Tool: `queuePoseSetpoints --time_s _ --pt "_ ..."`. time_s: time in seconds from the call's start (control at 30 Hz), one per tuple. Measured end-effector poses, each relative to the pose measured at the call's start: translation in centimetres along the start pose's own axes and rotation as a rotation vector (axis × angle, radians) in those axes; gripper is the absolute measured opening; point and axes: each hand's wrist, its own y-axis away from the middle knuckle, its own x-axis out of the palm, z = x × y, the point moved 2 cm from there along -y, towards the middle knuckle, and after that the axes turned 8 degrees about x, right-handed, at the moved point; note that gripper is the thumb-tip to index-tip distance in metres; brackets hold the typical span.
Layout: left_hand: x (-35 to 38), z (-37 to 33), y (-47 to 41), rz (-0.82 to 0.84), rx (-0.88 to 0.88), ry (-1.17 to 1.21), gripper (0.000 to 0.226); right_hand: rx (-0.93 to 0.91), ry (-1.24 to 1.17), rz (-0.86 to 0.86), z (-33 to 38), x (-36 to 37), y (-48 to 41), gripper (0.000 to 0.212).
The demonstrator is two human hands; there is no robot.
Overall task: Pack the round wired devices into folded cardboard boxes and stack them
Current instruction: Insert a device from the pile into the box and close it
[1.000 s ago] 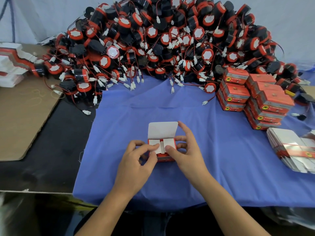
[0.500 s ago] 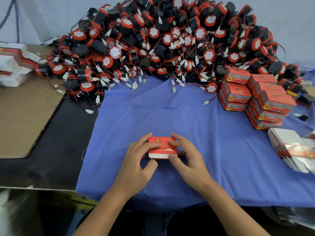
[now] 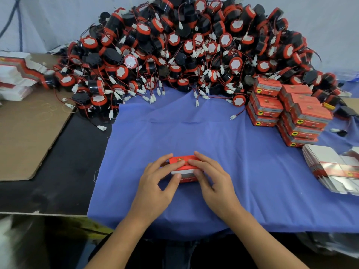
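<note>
A small red cardboard box (image 3: 184, 165) sits on the blue cloth (image 3: 194, 129) in front of me, its lid folded down. My left hand (image 3: 155, 183) grips its left side, fingers on top and thumb against the front face. My right hand (image 3: 213, 181) holds the right side the same way. Whatever is inside the box is hidden. A big heap of round red-and-black wired devices (image 3: 184, 51) fills the back of the table. Packed red boxes (image 3: 291, 111) stand stacked at the right.
Flat unfolded box blanks (image 3: 334, 169) lie fanned at the right edge. More blanks (image 3: 15, 72) are piled at the far left beside a brown cardboard sheet (image 3: 29, 129). Loose white connectors on red wires trail onto the cloth's back edge.
A second ago the white lid flap stood open while both thumbs pressed the inner flaps. The lid has since been folded down and both hands now hold the closed box.
</note>
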Motion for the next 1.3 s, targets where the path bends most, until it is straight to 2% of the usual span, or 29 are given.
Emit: queuePoseSetpoints --time_s 0.2,0.53,0.8,1.07,1.2,1.3 --pt "-0.2 -0.5 0.1 -0.021 0.002 -0.011 0.03 -0.065 0.039 -0.055 0.5 -0.1 0.3 0.028" --pt "0.1 -1.0 0.4 0.002 0.074 -0.131 0.033 0.014 -0.031 -0.007 0.2 0.0 0.4 0.037" --pt "0.9 -1.1 0.9 0.04 0.086 -0.242 0.037 0.01 -0.017 -0.013 0.0 -0.1 0.4 0.034" --pt "0.9 -1.0 0.8 0.062 0.034 -0.136 0.04 0.026 -0.066 -0.079 0.0 -0.3 0.3 0.03" --pt "0.5 -0.1 0.6 0.032 -0.105 0.083 0.061 0.021 -0.078 -0.106 0.0 -0.4 0.4 0.028" --pt "0.4 0.3 0.1 0.07 -0.187 0.209 0.064 0.032 -0.096 -0.117 0.0 -0.5 0.4 0.027"
